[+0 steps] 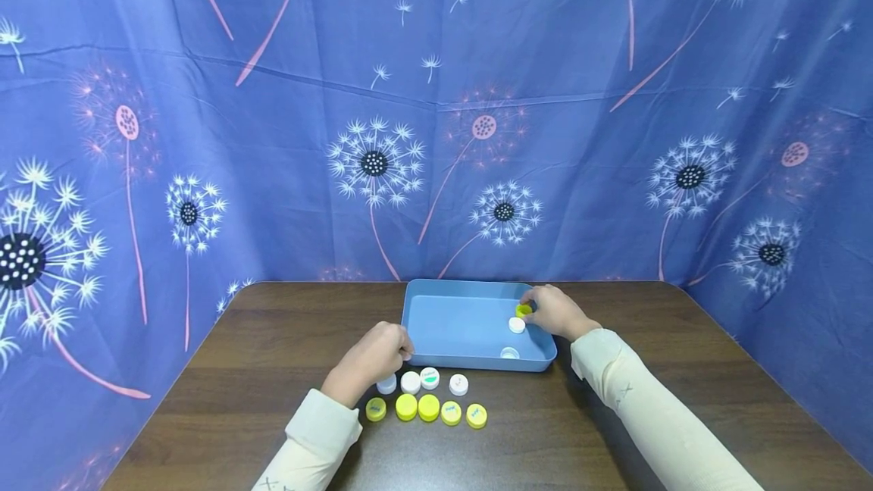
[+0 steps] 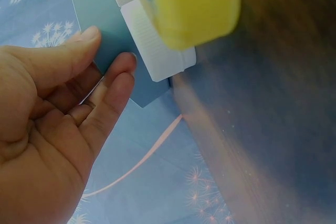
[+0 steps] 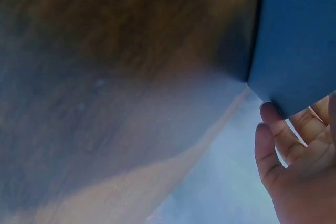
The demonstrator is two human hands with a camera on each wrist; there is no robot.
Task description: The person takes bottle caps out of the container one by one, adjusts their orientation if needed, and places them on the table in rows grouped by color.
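Note:
In the head view my right hand (image 1: 555, 311) reaches over the right end of a blue tray (image 1: 457, 324) and pinches a yellow bottle cap (image 1: 524, 310). A white cap (image 1: 517, 325) sits just below it in the tray, and another white cap (image 1: 509, 353) lies near the front wall. My left hand (image 1: 375, 358) is at the tray's front left corner. Its thumb and loosely curled fingers overlap the tray wall (image 2: 97, 3) in the left wrist view, with nothing visible between them. The right wrist view shows my right-hand fingers (image 3: 281, 129) beside the tray wall; the pinched cap is hidden there.
Before the tray is a row of several white caps (image 1: 411, 382), and nearer still a row of several yellow caps (image 1: 428, 408). Everything stands on a brown wooden table (image 1: 286, 354). A blue dandelion-patterned cloth (image 1: 293, 157) hangs behind it.

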